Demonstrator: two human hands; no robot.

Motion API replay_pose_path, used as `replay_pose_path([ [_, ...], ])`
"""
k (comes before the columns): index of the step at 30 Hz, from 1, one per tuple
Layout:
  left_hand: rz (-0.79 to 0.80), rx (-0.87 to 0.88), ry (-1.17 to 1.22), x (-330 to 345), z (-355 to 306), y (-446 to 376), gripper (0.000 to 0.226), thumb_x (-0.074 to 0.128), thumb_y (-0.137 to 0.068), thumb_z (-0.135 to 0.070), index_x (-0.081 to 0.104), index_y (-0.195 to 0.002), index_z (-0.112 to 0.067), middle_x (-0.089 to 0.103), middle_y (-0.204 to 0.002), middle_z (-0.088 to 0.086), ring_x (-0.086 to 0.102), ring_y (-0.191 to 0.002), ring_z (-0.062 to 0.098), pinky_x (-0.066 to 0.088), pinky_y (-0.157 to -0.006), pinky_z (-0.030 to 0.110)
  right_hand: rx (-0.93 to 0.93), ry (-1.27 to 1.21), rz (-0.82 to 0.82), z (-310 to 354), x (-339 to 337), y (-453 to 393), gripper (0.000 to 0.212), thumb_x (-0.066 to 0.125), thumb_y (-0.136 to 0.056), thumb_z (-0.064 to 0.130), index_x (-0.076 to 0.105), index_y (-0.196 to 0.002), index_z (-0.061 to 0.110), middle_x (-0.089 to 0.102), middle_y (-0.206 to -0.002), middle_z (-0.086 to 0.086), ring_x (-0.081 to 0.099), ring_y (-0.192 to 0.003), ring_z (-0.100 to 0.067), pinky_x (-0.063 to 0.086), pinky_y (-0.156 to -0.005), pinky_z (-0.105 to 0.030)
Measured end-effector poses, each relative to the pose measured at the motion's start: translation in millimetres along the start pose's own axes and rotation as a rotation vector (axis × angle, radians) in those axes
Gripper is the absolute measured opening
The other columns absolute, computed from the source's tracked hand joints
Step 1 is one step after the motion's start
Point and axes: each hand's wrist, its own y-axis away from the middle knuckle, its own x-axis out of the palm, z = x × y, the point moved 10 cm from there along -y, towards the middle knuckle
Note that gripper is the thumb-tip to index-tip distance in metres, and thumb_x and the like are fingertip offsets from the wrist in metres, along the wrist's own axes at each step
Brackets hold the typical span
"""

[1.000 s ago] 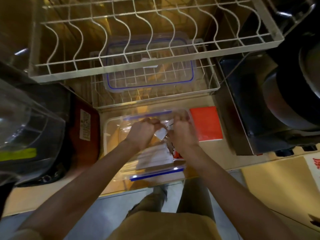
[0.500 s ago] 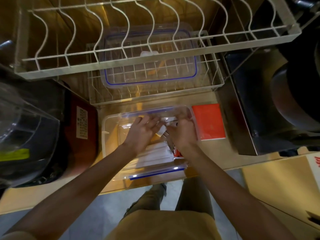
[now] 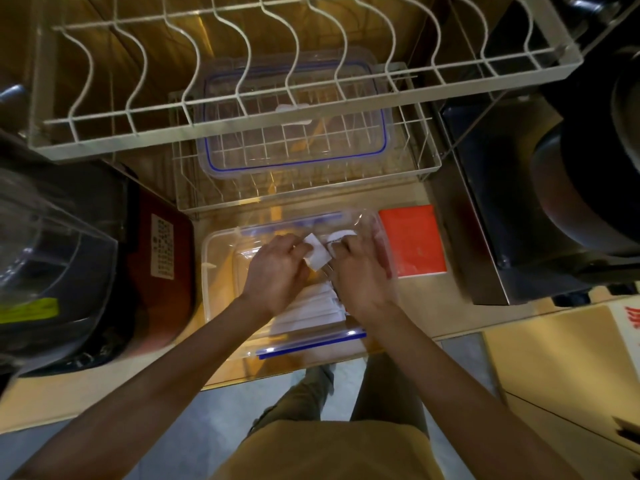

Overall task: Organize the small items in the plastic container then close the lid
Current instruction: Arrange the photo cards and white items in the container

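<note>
Head view: sorting unfinished.
Hands: left hand (image 3: 277, 268) and right hand (image 3: 362, 271) pinch white packets (image 3: 317, 252) inside the container (image 3: 214, 271).
Lid (image 3: 294, 116): off, beyond the container.

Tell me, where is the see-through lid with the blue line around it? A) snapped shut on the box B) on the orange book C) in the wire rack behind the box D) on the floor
C: the lid lies in the lower wire rack, behind the open plastic container where both hands, left and right, are busy with small white packets.
</note>
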Motion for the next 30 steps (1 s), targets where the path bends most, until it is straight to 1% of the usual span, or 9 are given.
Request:
replay_pose_path([
  [2,0.002,-0.091,0.055,5.6,11.8,2.2,0.033,0.057,-0.082,-0.011,0.059,-0.115,-0.007,0.06,-0.117,0.016,0.059,-0.1,0.034,0.053,-0.074,0.042,-0.084,0.082,0.05,5.5,9.8,1.8,0.042,0.043,-0.09,0.01,0.042,-0.131,0.007,0.043,-0.136,-0.011,0.037,-0.127,-0.028,0.019,-0.113,-0.039],
  [3,0.017,-0.14,0.073,9.6,18.3,3.1,0.036,0.054,-0.085,-0.013,0.056,-0.12,-0.008,0.056,-0.123,0.014,0.058,-0.102,0.033,0.053,-0.075,0.042,-0.072,0.087,0.037,4.2,9.0,2.3,0.044,0.044,-0.089,0.009,0.04,-0.133,0.006,0.041,-0.136,-0.011,0.035,-0.129,-0.029,0.015,-0.113,-0.036],
  [5,0.036,-0.159,0.112,13.5,18.9,4.9,0.039,0.052,-0.086,-0.014,0.051,-0.126,-0.01,0.051,-0.129,0.012,0.057,-0.104,0.032,0.052,-0.08,0.042,-0.048,0.119,0.009,0.9,5.0,1.0,0.044,0.045,-0.088,0.009,0.04,-0.132,0.006,0.042,-0.133,-0.012,0.036,-0.125,-0.029,0.019,-0.11,-0.033],
  [9,0.05,-0.131,0.136,17.9,10.1,7.6,0.038,0.052,-0.087,-0.016,0.052,-0.125,-0.011,0.048,-0.133,0.01,0.057,-0.107,0.03,0.05,-0.087,0.04,-0.066,0.149,0.039,-1.9,10.8,-3.1,0.039,0.039,-0.093,0.022,0.045,-0.13,0.008,0.045,-0.133,-0.008,0.036,-0.126,-0.026,0.022,-0.112,-0.037],
  [13,0.065,-0.122,0.139,20.8,7.3,5.9,0.039,0.053,-0.087,-0.018,0.052,-0.125,-0.011,0.045,-0.137,0.01,0.056,-0.112,0.029,0.049,-0.091,0.039,-0.045,0.086,-0.019,-5.9,4.2,-1.3,0.038,0.041,-0.092,0.019,0.047,-0.127,0.006,0.047,-0.131,-0.011,0.038,-0.125,-0.027,0.025,-0.11,-0.035],
  [15,0.077,-0.114,0.125,22.2,4.6,4.1,0.04,0.055,-0.088,-0.022,0.052,-0.126,-0.011,0.044,-0.138,0.01,0.055,-0.113,0.029,0.048,-0.092,0.038,-0.064,0.116,0.02,-4.3,8.3,-0.4,0.037,0.04,-0.091,0.017,0.048,-0.125,0.004,0.047,-0.13,-0.011,0.037,-0.125,-0.027,0.029,-0.109,-0.035],
  [20,0.101,-0.093,0.082,25.1,-0.5,-1.1,0.04,0.053,-0.089,-0.024,0.05,-0.127,-0.012,0.041,-0.14,0.01,0.053,-0.116,0.027,0.044,-0.093,0.034,-0.108,0.26,0.121,-1.4,19.6,0.6,0.04,0.037,-0.091,0.014,0.046,-0.127,-0.002,0.043,-0.132,-0.02,0.032,-0.129,-0.035,0.027,-0.109,-0.041],
  [26,0.073,-0.072,0.038,23.9,-5.5,-7.6,0.038,0.052,-0.09,-0.015,0.049,-0.128,-0.011,0.042,-0.139,0.009,0.054,-0.113,0.025,0.045,-0.093,0.032,-0.108,0.228,0.092,-2.2,14.9,-0.1,0.038,0.043,-0.091,0.018,0.049,-0.125,0.002,0.045,-0.133,-0.014,0.032,-0.131,-0.029,0.022,-0.113,-0.038],
  [30,0.08,-0.075,0.028,24.1,-6.2,-8.4,0.038,0.052,-0.089,-0.015,0.05,-0.127,-0.012,0.043,-0.138,0.008,0.055,-0.111,0.026,0.046,-0.09,0.032,-0.146,0.231,0.101,0.4,14.2,1.8,0.037,0.044,-0.092,0.021,0.053,-0.122,0.002,0.05,-0.131,-0.014,0.03,-0.133,-0.027,0.021,-0.115,-0.038],
])
